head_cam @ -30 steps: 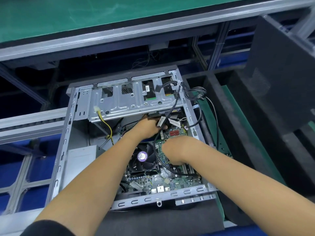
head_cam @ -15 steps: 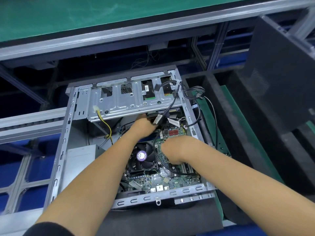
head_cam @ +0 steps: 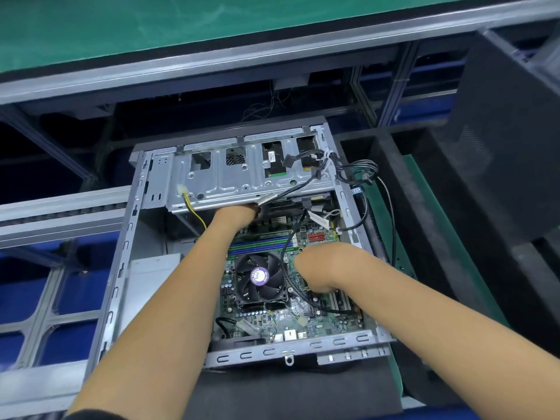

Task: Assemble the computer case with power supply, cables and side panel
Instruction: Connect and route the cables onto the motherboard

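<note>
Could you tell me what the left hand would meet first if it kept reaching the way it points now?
Most likely the underside of the metal drive cage: the left hand points away from the person, its fingers hidden under the cage's near edge. Depth there is unclear.

The case (head_cam: 121,262) was bare, dull-grey sheet metal, its drive cage (head_cam: 242,180) shinier. The fan (head_cam: 257,277) was glossy black plastic; the foam pad (head_cam: 288,392) matt black.
</note>
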